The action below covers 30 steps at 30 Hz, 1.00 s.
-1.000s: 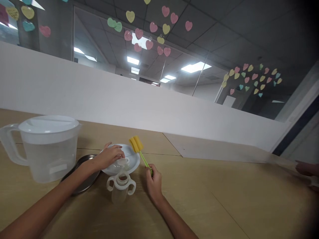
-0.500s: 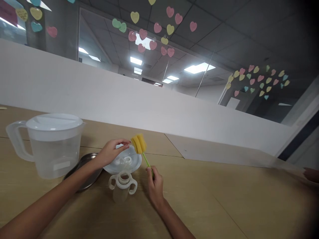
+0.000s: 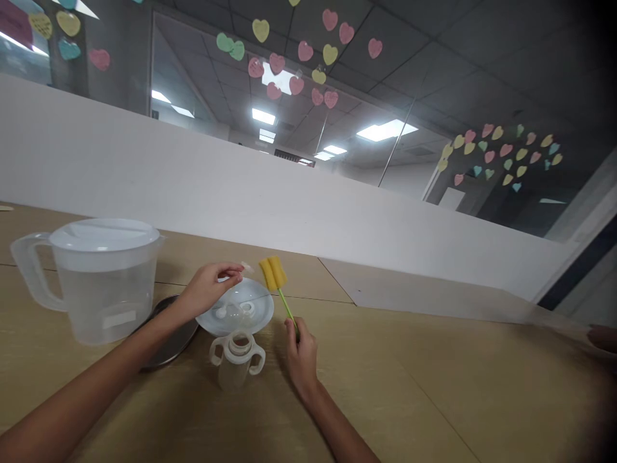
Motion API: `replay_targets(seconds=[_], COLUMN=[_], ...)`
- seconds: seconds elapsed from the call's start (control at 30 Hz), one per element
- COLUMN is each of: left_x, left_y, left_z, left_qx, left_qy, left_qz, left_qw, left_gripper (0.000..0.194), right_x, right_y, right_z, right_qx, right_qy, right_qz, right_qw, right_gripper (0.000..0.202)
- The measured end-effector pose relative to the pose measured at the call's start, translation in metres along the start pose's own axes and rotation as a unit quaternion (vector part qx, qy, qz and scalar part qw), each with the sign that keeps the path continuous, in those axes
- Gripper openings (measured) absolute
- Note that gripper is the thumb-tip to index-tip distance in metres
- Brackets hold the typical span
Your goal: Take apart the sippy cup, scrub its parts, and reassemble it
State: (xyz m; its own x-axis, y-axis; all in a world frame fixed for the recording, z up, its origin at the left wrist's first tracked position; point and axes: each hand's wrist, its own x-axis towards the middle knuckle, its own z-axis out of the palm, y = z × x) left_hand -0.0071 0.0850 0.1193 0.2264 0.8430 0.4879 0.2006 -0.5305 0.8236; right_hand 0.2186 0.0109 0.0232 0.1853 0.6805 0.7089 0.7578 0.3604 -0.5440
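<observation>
My right hand is closed around the green handle of a bottle brush with a yellow sponge head, held upright and tilted left. Above a white bowl, my left hand pinches a small translucent piece at its fingertips, just left of the sponge and apart from it. A clear dome-shaped cover and a white ring lie in the bowl. In front of the bowl stands a baby bottle with two white handles and an uncovered mouth.
A large lidded plastic pitcher stands at the left, with some clear liquid apparently inside. Between it and the bowl, a metal tray lies partly under my left forearm. A white partition runs behind the table. Part of another person's hand shows at the right edge.
The sponge head has come away from my left hand, slightly right and up. My left hand has drawn back left, and the translucent piece now shows at its fingertips.
</observation>
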Motion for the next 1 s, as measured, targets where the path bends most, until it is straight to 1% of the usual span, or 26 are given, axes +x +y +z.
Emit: replay_targets(seconds=[0.07,0.17,0.23,0.43,0.5,0.53,0.67,0.7,0.77,0.9,0.97,1.0], left_x=[0.000,-0.002,-0.004,-0.002,-0.002,-0.002,-0.003,-0.003,-0.003,-0.001,-0.001,-0.001], left_y=[0.004,0.012,0.015,0.012,0.012,0.012,0.013,0.012,0.009,0.004,0.003,0.003], left_z=[-0.002,-0.003,-0.004,-0.003,-0.003,-0.004,-0.004,-0.004,-0.004,-0.003,-0.004,-0.005], left_qx=[0.012,0.047,0.048,0.022,0.020,0.021,0.044,0.047,0.030,-0.034,-0.029,-0.019], left_qy=[0.015,0.040,0.054,0.062,0.059,0.054,0.031,0.029,0.023,0.021,0.031,0.036], left_qz=[0.005,0.026,0.038,0.058,0.060,0.060,0.053,0.051,0.047,0.039,0.035,0.035], left_qw=[1.000,0.998,0.997,0.996,0.996,0.997,0.997,0.997,0.998,0.998,0.998,0.999], left_gripper=[0.046,0.038,0.035,0.031,0.032,0.032,0.034,0.034,0.034,0.037,0.037,0.037], right_x=[0.000,-0.002,-0.003,-0.002,-0.001,-0.001,0.001,0.001,0.001,0.000,0.000,0.001], right_y=[-0.001,-0.002,-0.001,0.005,0.005,0.004,-0.001,-0.002,-0.002,0.001,0.002,0.001], right_z=[0.000,-0.002,-0.003,-0.006,-0.006,-0.007,-0.008,-0.008,-0.008,-0.006,-0.007,-0.008], right_qx=[0.003,-0.006,-0.022,-0.066,-0.055,-0.043,0.007,0.011,0.005,-0.041,-0.047,-0.042], right_qy=[-0.010,-0.052,-0.076,-0.099,-0.096,-0.088,-0.002,0.010,0.005,-0.051,-0.046,-0.031], right_qz=[-0.002,-0.052,-0.081,-0.156,-0.168,-0.162,-0.085,-0.078,-0.095,-0.189,-0.203,-0.194], right_qw=[1.000,0.997,0.994,0.981,0.980,0.982,0.996,0.997,0.995,0.980,0.977,0.980], right_gripper=[0.040,0.038,0.039,0.038,0.036,0.035,0.035,0.035,0.034,0.033,0.032,0.032])
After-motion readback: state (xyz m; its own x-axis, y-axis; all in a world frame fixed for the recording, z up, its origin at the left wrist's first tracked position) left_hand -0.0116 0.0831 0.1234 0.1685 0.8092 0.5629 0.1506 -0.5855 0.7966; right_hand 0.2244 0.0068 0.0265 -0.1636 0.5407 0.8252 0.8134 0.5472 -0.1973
